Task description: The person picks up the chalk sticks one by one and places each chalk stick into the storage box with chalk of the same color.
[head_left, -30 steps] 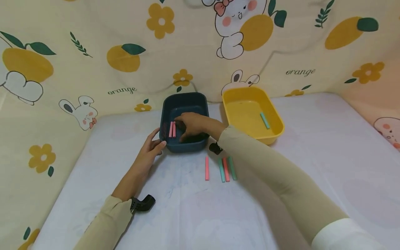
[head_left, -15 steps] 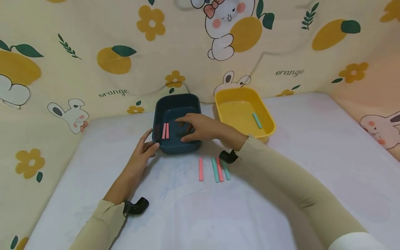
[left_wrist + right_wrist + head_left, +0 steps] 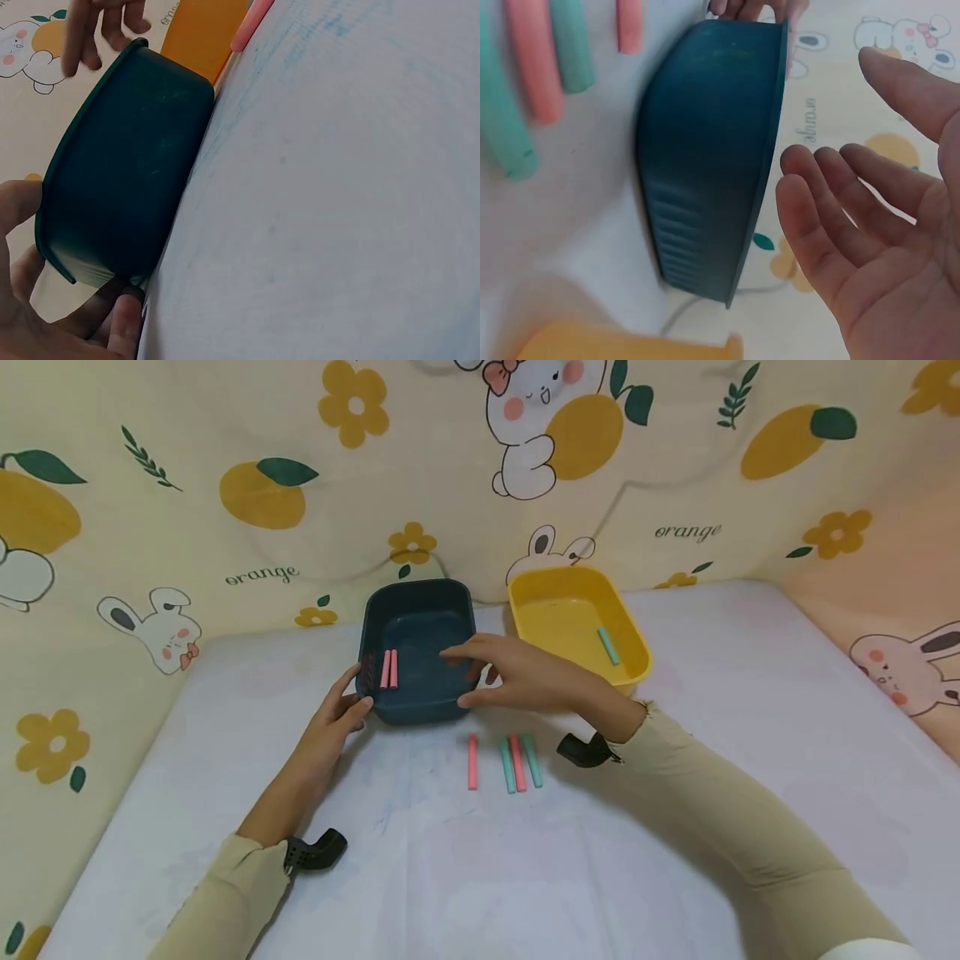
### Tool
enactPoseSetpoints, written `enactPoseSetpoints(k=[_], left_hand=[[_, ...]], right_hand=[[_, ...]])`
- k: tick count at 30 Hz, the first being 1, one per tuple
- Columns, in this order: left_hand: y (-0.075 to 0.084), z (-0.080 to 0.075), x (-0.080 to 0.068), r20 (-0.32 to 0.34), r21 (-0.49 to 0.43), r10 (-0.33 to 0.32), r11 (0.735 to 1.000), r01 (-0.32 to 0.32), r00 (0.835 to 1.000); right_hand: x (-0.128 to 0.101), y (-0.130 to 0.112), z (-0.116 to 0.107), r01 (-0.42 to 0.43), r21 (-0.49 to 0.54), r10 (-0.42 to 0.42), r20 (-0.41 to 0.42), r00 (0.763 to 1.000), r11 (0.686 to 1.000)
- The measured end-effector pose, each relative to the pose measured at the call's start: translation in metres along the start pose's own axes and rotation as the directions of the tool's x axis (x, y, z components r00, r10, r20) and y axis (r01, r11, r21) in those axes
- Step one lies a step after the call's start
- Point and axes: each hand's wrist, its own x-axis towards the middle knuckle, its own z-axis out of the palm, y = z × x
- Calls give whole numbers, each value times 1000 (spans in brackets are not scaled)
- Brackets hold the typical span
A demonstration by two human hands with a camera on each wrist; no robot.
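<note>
My left hand (image 3: 337, 714) holds the near left corner of a dark blue plastic bin (image 3: 420, 712), thumb and fingers bent about its wall. In the left wrist view, the thumb lies at the rim of the bin (image 3: 127, 165) and other fingers are lower at its end. Two pink chalk sticks (image 3: 388, 669) lie side by side in the bin's left part. Over its right rim is my right hand (image 3: 525, 675), empty, fingers loosely spread. The right wrist view shows that hand (image 3: 885, 240) apart from the bin (image 3: 705, 150).
A yellow bin (image 3: 637, 672) stands to the right, with one teal chalk stick (image 3: 608, 646) inside. In front lie a lone pink stick (image 3: 472, 762) and a close group of teal and pink sticks (image 3: 518, 763). Behind is a printed cloth (image 3: 435, 460).
My right hand has drawn back rightward from inside the blue bin to its right rim, fingers spread. The left hand stays at the bin's corner. The view has shifted slightly.
</note>
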Motion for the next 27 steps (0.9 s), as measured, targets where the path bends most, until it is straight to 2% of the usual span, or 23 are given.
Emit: enactPoseSetpoints(k=[7,11,15,22,27], left_hand=[[-1,2,0,-8,-4,18,1000,-18,1000],[-3,1,1,-6,-20,37,999,-37,999],[-4,0,2,-4,-35,53,998,-53,999],[-6,0,2,-13,-56,65,996,-66,998],[-5,0,2,-13,-65,55,996,-56,998]], right_hand=[[-31,8,-1,46,-18,-45,34,998,999],[-50,7,6,46,-21,-44,92,995,999],[-66,5,12,27,-78,-17,125,992,997],[-74,3,14,-8,-169,29,123,992,986],[-72,5,19,-34,-260,64,106,992,965]])
